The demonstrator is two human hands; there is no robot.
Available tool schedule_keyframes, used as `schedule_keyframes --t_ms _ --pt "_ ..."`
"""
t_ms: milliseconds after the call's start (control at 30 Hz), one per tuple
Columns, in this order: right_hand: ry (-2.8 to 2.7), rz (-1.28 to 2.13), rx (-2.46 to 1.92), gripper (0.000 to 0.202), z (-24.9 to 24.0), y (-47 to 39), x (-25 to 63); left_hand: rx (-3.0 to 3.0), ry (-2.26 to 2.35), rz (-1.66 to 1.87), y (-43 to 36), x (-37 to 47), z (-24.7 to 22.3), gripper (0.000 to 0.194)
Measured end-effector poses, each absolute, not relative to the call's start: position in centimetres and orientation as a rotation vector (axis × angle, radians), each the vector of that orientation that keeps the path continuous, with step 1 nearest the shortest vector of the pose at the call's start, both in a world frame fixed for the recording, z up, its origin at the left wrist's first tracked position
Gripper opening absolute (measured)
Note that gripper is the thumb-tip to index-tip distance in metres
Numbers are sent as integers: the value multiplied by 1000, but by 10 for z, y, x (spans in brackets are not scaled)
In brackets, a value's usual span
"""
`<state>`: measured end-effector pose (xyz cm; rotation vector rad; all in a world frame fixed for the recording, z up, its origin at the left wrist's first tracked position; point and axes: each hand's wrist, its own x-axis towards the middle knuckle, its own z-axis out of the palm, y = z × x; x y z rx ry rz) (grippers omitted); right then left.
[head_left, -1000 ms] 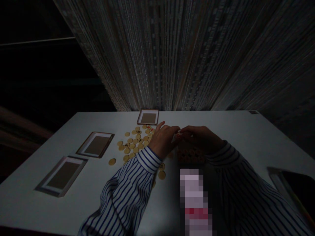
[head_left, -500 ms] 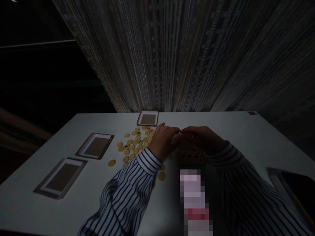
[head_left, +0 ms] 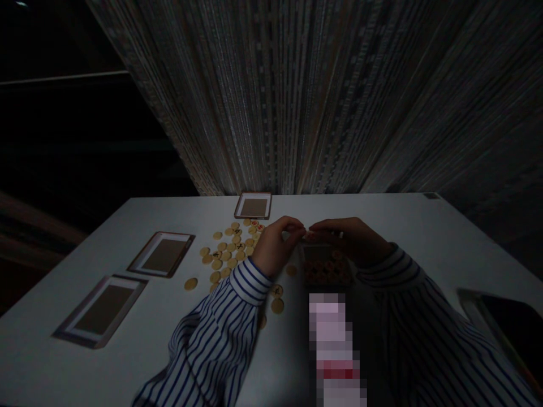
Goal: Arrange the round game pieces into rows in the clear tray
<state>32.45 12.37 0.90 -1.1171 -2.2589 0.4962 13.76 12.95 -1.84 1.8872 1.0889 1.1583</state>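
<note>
Many round wooden discs, some with red or black characters, lie loose on the white table left of my left hand. Its fingertips are pinched at the edge of a small disc with a red mark. My right hand holds the same disc from the right, fingers bent over it. Below the hands stands a dark, shallow box with rows of discs in its near part. One disc lies between my left wrist and the box. The room is dim, so the marks are hard to read.
Three framed trays or cases lie on the table: one at the back, two at the left. A dark object rests at the right edge. A string curtain hangs behind the table. A blurred patch covers the near middle.
My left hand has drawn slightly left and changed its finger pose, from spread to pinched at the disc. More of the box and a disc beside it now show. My right hand has barely moved.
</note>
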Motion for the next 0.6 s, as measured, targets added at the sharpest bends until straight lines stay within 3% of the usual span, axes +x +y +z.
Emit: schedule_keyframes --t_ms 600 --pt "-2313 486 -1050 25 14 120 327 1586 1086 1040 126 143 -10 6"
